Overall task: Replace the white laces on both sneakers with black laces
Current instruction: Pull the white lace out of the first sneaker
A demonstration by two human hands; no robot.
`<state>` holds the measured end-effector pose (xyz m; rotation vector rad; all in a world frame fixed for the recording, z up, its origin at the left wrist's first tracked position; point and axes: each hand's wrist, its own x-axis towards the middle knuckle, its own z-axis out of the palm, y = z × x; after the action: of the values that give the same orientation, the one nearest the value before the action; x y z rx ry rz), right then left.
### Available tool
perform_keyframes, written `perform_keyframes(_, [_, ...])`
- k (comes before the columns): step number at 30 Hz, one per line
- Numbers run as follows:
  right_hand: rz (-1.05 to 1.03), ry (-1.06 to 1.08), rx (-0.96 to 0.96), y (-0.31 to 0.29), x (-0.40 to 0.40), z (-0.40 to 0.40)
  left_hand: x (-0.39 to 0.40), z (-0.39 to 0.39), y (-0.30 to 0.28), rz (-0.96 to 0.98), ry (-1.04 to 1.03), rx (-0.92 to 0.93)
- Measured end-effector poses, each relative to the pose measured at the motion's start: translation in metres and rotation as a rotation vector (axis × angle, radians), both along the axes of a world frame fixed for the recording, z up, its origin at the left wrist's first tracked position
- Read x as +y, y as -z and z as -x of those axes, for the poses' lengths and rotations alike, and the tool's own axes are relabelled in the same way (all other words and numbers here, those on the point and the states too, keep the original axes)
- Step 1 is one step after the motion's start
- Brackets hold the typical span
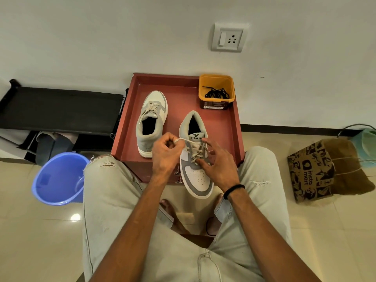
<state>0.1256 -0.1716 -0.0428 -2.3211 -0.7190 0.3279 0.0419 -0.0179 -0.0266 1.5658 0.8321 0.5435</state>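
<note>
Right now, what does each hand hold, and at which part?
Left hand pinches the white lace near its free end. Right hand rests its fingers on the laced front of the sneaker.

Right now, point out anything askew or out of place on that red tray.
The near sneaker overhangs the red tray's front edge, toe toward the person, opposite to the other sneaker. The left hand pulls its white lace sideways.

I see soft, even indoor light, one glare spot on the glossy beige tiled floor (75,217), sharp focus, edges bowed by wide-angle distortion.
</note>
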Motion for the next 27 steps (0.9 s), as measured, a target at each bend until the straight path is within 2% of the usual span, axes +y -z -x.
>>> perform_keyframes(5, [0.027, -0.008, 0.017, 0.001, 0.001, -0.001, 0.009, 0.004, -0.007, 0.129, -0.275, -0.139])
perform_keyframes(13, [0.01, -0.01, 0.026, 0.003, 0.0, -0.003, 0.033, 0.014, -0.011, 0.326, -0.608, -0.185])
perform_keyframes(16, [-0.014, -0.07, 0.009, 0.005, 0.001, -0.002, 0.036, 0.018, -0.002, 0.239, -0.576, -0.027])
perform_keyframes(19, [-0.025, -0.089, -0.087, 0.005, 0.008, 0.002, 0.029, 0.016, 0.008, 0.156, -0.355, 0.188])
perform_keyframes(22, [0.001, -0.054, -0.156, 0.001, 0.018, 0.007, 0.02, 0.02, 0.012, 0.021, -0.056, 0.577])
perform_keyframes(24, [-0.003, -0.027, -0.163, 0.0, 0.024, 0.008, 0.013, 0.026, 0.011, -0.204, -0.019, 0.847])
perform_keyframes(25, [-0.018, -0.009, -0.143, 0.0, 0.026, 0.008, 0.011, 0.026, 0.009, -0.328, -0.035, 0.896])
perform_keyframes(27, [-0.059, 0.022, -0.08, 0.002, 0.029, 0.008, 0.007, 0.024, 0.003, -0.498, -0.046, 0.771])
